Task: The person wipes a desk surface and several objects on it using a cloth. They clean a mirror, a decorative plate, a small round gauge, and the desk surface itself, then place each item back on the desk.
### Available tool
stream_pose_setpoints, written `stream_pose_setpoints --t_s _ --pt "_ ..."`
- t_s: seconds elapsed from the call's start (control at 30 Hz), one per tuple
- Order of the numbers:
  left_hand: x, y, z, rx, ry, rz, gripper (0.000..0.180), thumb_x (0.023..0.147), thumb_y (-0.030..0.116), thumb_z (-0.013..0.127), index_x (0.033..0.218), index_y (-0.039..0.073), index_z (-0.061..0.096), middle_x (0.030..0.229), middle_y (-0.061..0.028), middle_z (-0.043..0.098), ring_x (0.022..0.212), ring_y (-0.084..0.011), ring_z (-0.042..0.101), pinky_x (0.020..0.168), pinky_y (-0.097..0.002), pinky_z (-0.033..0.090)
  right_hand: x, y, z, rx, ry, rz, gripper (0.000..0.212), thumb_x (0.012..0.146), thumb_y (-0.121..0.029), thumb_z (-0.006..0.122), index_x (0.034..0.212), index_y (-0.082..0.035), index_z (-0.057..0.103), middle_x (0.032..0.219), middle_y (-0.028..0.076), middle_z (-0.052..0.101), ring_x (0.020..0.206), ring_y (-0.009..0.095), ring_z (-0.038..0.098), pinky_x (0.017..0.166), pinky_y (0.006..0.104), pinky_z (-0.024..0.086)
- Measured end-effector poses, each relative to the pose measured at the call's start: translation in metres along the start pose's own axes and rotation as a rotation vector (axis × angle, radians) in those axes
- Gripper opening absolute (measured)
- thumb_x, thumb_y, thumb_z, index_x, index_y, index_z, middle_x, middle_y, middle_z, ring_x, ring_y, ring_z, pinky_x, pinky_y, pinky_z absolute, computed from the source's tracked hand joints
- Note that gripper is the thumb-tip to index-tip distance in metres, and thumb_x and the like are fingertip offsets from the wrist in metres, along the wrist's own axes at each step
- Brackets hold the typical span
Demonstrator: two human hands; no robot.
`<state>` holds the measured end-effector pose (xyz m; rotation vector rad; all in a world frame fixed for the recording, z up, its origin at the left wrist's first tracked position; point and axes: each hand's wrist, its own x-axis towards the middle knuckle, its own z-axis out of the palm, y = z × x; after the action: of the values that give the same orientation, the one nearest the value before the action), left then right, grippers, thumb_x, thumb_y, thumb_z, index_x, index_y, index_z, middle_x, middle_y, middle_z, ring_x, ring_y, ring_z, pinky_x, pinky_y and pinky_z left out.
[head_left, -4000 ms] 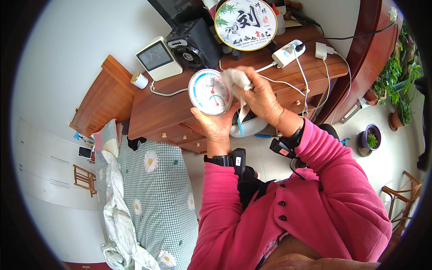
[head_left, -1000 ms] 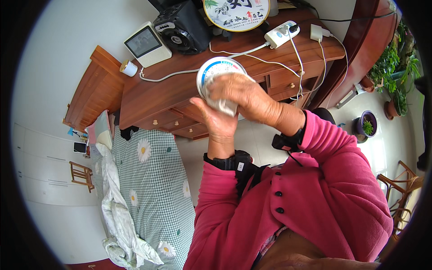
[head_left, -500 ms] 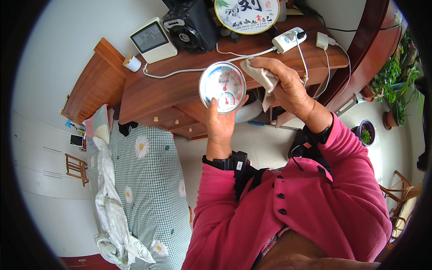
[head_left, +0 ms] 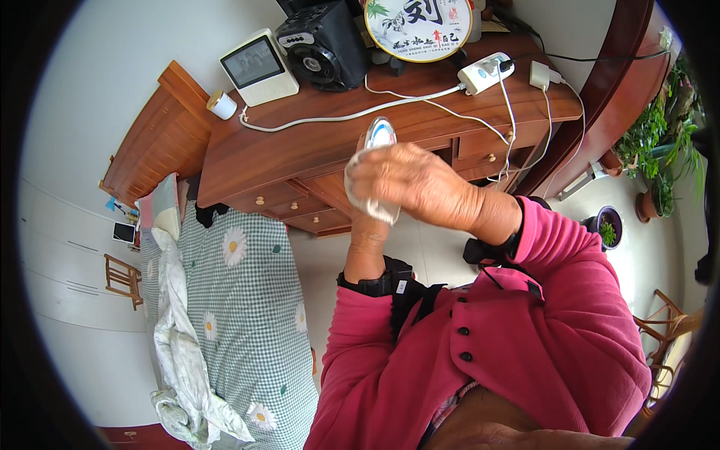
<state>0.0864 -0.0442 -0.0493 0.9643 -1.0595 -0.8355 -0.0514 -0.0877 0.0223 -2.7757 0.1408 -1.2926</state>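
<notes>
A round dial thermometer (head_left: 383, 133) is held over the floor, just in front of the desk, turned so that only the top of its face and rim show. My left hand (head_left: 367, 227) grips it from below; its fingers are mostly hidden behind the cloth and my other hand. Across the dial lies my right hand (head_left: 417, 182), closed on a whitish cloth (head_left: 365, 204) that is pressed against the thermometer. The cloth covers most of the dial and hangs down below my right fingers.
The wooden desk (head_left: 315, 142) carries a small screen device (head_left: 255, 69), a black speaker (head_left: 322, 52), a round decorated plaque (head_left: 420, 30), a power strip (head_left: 484, 73) with trailing cables and a white-bodied jar (head_left: 221, 105). A bed (head_left: 247, 315) is at left; potted plants (head_left: 609, 225) stand right.
My right hand has moved left with the cloth onto the thermometer's face, which was in full view before. The thermometer has tilted away from facing up.
</notes>
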Motion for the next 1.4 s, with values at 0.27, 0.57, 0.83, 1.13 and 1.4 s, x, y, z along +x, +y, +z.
stream_pose_setpoints --t_s 0.27,0.57,0.83,1.13,1.4 --pt "-0.009 -0.004 -0.002 -0.122 -0.113 0.037 0.064 0.092 0.007 0.059 0.15 0.004 0.032 0.143 -0.0083 0.045 0.127 -0.0189 0.048 0.102 -0.0334 0.044 0.0 0.045 -0.02 0.116 0.066 0.162 0.045 0.069 -0.003 0.071 0.112 -0.015 0.061 0.109 0.005 0.065 0.102 0.032 0.062 0.09 0.0401 0.052" --pt "-0.005 0.012 -0.009 -0.236 -0.188 0.127 0.072 0.086 0.002 0.056 0.152 0.003 0.028 0.154 -0.0139 0.034 0.136 -0.0303 0.042 0.107 -0.0428 0.043 -0.048 0.053 -0.007 0.376 -0.183 0.768 0.033 0.087 -0.001 0.062 0.119 -0.009 0.058 0.102 0.017 0.069 0.091 0.035 0.068 0.08 0.0395 0.055" --pt "-0.001 0.024 -0.012 0.488 -0.154 0.435 0.074 0.077 -0.007 0.062 0.146 0.003 0.038 0.151 -0.0163 0.038 0.137 -0.0322 0.041 0.11 -0.0405 0.037 -0.027 0.052 -0.05 0.253 0.096 0.594 0.055 0.077 0.016 0.06 0.126 -0.007 0.055 0.115 0.011 0.065 0.105 0.025 0.064 0.089 0.0347 0.053" --pt "-0.004 0.035 -0.005 0.893 -0.093 0.588 0.078 0.07 -0.008 0.069 0.143 0.003 0.042 0.147 -0.0166 0.043 0.132 -0.0353 0.046 0.109 -0.0417 0.039 -0.007 0.037 -0.046 0.121 0.145 0.221 0.053 0.067 0.006 0.07 0.116 -0.012 0.06 0.11 0.007 0.066 0.102 0.032 0.061 0.086 0.0396 0.053" --pt "-0.003 0.021 -0.016 0.96 -0.068 0.626 0.083 0.066 -0.002 0.077 0.141 0.002 0.043 0.147 -0.0196 0.041 0.132 -0.0403 0.043 0.108 -0.0453 0.039 -0.029 -0.017 -0.033 -0.065 -0.064 0.016 0.032 0.076 -0.015 0.062 0.108 -0.011 0.061 0.111 0.003 0.064 0.107 0.026 0.06 0.092 0.0347 0.051"
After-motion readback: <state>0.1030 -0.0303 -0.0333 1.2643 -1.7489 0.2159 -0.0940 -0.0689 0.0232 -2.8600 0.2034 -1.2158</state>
